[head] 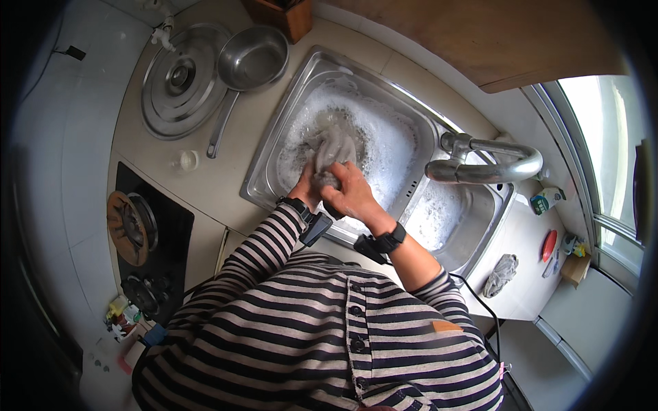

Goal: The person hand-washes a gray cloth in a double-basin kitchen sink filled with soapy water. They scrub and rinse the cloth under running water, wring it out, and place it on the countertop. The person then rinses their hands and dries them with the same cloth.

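Note:
A wet grey cloth (336, 146) hangs from my hands into the sudsy water (388, 133) of the large basin in a stainless steel sink (321, 61). My right hand (352, 190) grips its bunched upper end, fingers curled over the top. Beside it, my left hand (307, 184) holds the same cloth from the left, its fingers largely hidden behind the fabric. The cloth's lower end meets the foamy water. Both wrists wear black straps with small devices.
A steel faucet (488, 162) arches over the smaller, foam-holding basin (437, 216) at right. Left on the counter are a saucepan (253, 59), a large pot lid (180, 82), a small clear cup (186, 160) and a gas hob (154, 226). A crumpled grey rag (501, 276) lies right.

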Demonstrator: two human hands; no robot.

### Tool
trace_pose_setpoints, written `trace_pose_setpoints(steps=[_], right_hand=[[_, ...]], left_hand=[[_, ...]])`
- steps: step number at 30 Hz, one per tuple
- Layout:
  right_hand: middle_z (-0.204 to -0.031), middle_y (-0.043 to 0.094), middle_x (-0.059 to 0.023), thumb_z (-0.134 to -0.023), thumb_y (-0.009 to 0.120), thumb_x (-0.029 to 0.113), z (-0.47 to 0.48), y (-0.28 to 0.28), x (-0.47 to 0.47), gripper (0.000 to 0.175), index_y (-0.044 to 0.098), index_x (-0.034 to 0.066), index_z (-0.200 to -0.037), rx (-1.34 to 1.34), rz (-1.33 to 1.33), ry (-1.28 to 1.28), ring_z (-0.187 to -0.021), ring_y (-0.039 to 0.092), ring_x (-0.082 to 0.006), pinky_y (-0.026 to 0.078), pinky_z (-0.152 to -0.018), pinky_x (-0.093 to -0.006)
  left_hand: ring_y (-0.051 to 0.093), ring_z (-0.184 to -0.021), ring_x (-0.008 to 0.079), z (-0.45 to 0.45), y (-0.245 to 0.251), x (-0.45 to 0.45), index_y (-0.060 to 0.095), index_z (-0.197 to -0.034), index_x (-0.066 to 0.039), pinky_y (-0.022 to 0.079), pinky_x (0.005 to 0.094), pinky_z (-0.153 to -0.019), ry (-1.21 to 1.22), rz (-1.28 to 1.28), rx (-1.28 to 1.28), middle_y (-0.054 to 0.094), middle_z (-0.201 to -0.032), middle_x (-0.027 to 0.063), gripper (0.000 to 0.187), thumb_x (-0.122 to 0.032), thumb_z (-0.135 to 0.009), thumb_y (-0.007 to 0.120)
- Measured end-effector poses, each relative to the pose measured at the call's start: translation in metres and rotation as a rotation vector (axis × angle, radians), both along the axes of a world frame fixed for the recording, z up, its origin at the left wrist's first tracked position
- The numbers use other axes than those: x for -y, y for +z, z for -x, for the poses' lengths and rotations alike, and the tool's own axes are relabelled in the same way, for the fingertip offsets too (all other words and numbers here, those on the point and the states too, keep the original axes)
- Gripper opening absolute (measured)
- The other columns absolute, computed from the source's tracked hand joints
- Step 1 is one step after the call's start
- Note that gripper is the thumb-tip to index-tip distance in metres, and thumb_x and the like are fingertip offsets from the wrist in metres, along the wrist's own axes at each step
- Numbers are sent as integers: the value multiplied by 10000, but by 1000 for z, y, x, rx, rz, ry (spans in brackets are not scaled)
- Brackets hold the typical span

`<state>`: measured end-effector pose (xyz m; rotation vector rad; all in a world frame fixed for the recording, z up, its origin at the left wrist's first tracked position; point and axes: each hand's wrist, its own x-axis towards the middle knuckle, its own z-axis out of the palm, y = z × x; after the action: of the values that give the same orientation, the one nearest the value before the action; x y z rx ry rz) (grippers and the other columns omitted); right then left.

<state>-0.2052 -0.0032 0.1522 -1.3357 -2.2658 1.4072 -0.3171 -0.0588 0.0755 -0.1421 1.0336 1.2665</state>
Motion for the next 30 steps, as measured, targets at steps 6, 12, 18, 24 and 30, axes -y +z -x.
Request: trace_pose_setpoints(steps=[6, 12, 18, 24, 30], right_hand=[[-946, 573, -184, -780, 597, 353, 26, -33, -5, 301, 636, 67, -867, 96, -149, -286, -899, 548, -378, 463, -751, -465], [-828, 576, -183, -769, 580, 269, -10, -77, -49, 223, 636, 54, -746, 59, -311, -389, -804, 542, -394, 448, -718, -467], [-924, 560, -118, -717, 679, 128, -80, -69, -68, 122, 601, 43, -678, -12, -729, -154, -926, 467, -346, 409, -785, -418], [-1078, 572, -105, -771, 645, 284, -108, -70, -35, 239, 657, 50, -816, 608, -165, 385, -1082, 483, -344, 446, -845, -437], [-1198, 523, -200, -782, 656, 419, -65, -128, -59, 652, 430, 108, -1310, 599, 43, -86, -1104, 513, -395, 429, -927, -456]], left_hand=[[583, -963, 201, 6, -56, -17, 536, -1135, -61, 499, 322, -819, -211, -157, -184, 586, -1063, 71, 371, -344, -895, 525], [573, -981, 191, -5, -10, -37, 517, -1177, -34, 487, 322, -841, -72, 16, -66, 575, -1120, 84, 369, -147, -842, 623], [545, -1047, 248, 16, 19, -39, 474, -1242, -53, 454, 359, -893, -143, -35, -96, 548, -1168, 92, 540, 69, -728, 587], [520, -1055, 243, 26, -47, -4, 474, -1251, -58, 474, 402, -810, -101, 625, -292, 532, -1181, 95, 577, 28, -707, 649], [525, -1004, 300, 34, -79, 26, 267, -1392, -42, 497, 424, -817, -560, 287, -383, 286, -1400, 117, 965, 86, -578, 768]])
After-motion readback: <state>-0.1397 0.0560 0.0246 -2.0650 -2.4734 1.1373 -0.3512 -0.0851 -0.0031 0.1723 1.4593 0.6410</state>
